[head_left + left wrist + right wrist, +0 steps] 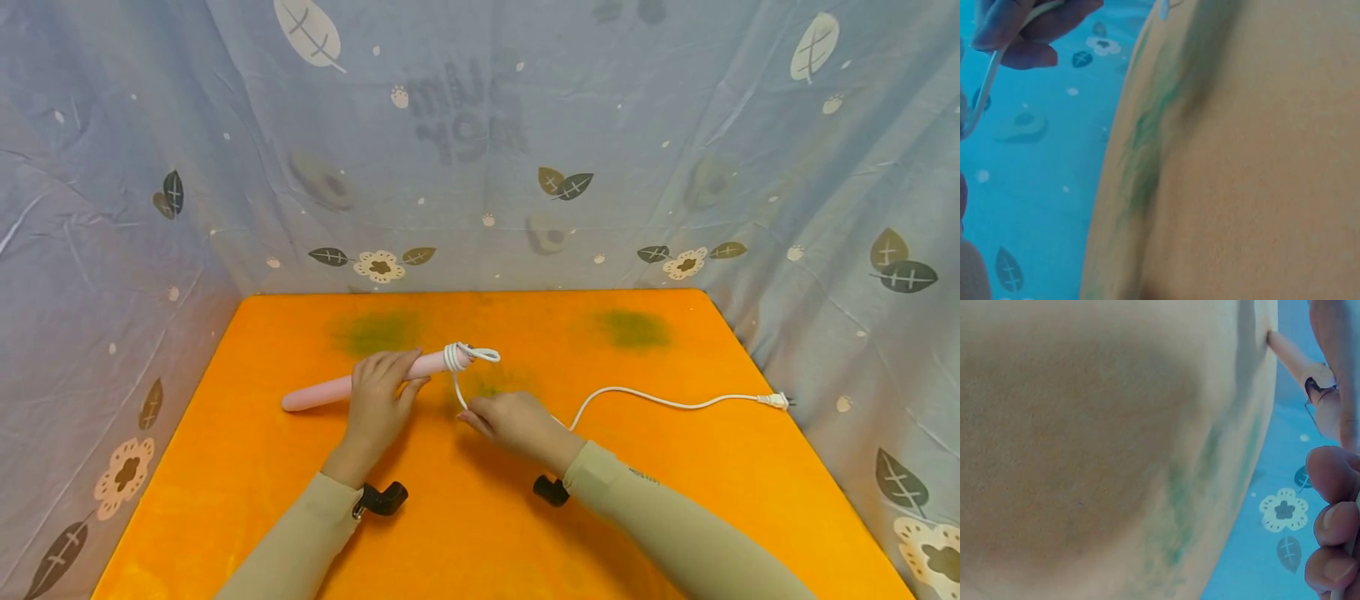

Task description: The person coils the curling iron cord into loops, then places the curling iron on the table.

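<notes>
A slim pink hair iron (318,393) lies slanted above the orange table, its right end higher in the head view. My left hand (377,398) grips it around the middle, fingers over the top and thumb below. White cord (453,357) is wound in several turns near the right end, and a small loop sticks out there. My right hand (521,421) pinches the cord just below the turns. In the left wrist view the cord (987,84) runs up between the right hand's fingers. The right wrist view shows curled right-hand fingers (1335,534) on the cord.
The loose cord trails right over the orange table (450,542) to a white two-pin plug (772,400) near the right edge. Patterned curtains (465,167) enclose the back and sides. Black wrist cameras (385,498) sit under both forearms.
</notes>
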A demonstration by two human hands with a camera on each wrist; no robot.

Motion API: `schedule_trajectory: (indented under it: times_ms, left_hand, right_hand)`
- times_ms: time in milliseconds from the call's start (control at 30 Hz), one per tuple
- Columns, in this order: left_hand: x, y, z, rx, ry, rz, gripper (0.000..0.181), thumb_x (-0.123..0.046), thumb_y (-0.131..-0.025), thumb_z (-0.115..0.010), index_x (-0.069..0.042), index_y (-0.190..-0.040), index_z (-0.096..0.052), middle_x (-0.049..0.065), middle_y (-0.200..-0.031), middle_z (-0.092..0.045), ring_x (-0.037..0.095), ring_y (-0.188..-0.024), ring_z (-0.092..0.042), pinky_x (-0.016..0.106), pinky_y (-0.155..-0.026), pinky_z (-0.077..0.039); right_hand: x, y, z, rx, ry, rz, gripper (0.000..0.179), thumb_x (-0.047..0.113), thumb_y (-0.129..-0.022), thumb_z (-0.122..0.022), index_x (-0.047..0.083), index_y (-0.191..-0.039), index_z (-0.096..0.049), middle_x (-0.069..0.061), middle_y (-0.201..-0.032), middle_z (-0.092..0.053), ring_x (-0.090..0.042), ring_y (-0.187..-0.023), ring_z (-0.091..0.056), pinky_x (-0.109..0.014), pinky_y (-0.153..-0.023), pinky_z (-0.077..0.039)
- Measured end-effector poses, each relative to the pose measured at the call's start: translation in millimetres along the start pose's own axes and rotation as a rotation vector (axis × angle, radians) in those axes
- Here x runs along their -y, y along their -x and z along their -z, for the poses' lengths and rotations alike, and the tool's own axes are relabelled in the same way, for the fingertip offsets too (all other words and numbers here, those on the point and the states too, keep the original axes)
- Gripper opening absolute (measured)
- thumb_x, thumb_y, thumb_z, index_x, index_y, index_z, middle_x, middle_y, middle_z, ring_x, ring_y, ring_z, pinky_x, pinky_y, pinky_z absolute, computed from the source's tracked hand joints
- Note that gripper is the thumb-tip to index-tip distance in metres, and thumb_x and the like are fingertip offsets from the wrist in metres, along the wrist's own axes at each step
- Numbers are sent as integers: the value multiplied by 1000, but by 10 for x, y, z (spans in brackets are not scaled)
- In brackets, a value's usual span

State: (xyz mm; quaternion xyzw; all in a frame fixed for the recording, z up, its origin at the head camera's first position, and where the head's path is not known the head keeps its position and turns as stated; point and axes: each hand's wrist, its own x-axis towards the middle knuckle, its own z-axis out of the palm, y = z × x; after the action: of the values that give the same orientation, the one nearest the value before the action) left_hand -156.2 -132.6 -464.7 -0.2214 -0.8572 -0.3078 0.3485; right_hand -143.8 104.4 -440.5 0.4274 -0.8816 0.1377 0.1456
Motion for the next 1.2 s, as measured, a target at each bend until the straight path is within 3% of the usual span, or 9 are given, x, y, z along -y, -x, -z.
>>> schedule_trajectory:
  times_ms: [267, 633, 767, 900, 1033, 1200]
  left_hand:
    - [23, -2, -47, 15, -11, 10, 48, -16, -76, -82, -9, -120, -67, 8, -109, -68, 32, -103, -55, 51, -91, -36]
    - [24, -26, -94, 148, -43, 71, 44, -18, -79, -81, -11, -120, -68, 7, -109, -69, 30, -102, -55, 50, -93, -35]
    - [54, 4, -120, 183, -55, 58, 45, -20, -78, -82, -10, -119, -68, 8, -108, -69, 30, -102, -55, 50, -90, -36]
    - [62, 38, -122, 259, -68, 49, 43, -22, -81, -80, -11, -120, -67, 7, -109, -68, 29, -104, -55, 48, -91, -36]
    - [45, 51, -113, 323, -72, 34, 41, -24, -84, -77, -12, -122, -66, 4, -112, -67, 27, -106, -55, 47, -93, -35]
    - [21, 68, -104, 349, -76, -7, 39, -23, -86, -76, -12, -121, -67, 4, -113, -67, 28, -107, -55, 49, -94, -36]
  right_hand:
    - [55, -16, 53, -49, -3, 71, 31, 26, -96, -62, 16, -70, -47, 11, -54, -31, -3, -45, -30, -19, -43, -29]
    - [134, -88, 123, -10, 16, 125, 21, 21, -96, -60, 14, -78, -50, 11, -54, -30, -2, -44, -29, -19, -42, -27]
    - [159, -127, 213, -35, 55, 144, 17, 20, -95, -60, 13, -82, -53, 10, -54, -32, -4, -44, -31, -21, -41, -27]
    - [122, -175, 332, -77, 99, 155, 16, 20, -93, -66, 13, -83, -55, 7, -55, -36, -7, -46, -34, -23, -42, -31]
    - [52, -217, 443, -73, 72, 123, 16, 19, -91, -69, 13, -83, -57, 6, -60, -46, -8, -48, -38, -22, -44, -36]
    - [-18, -259, 584, -96, 36, 92, 11, 22, -90, -71, 15, -86, -65, 7, -69, -57, -5, -52, -43, -19, -49, -40]
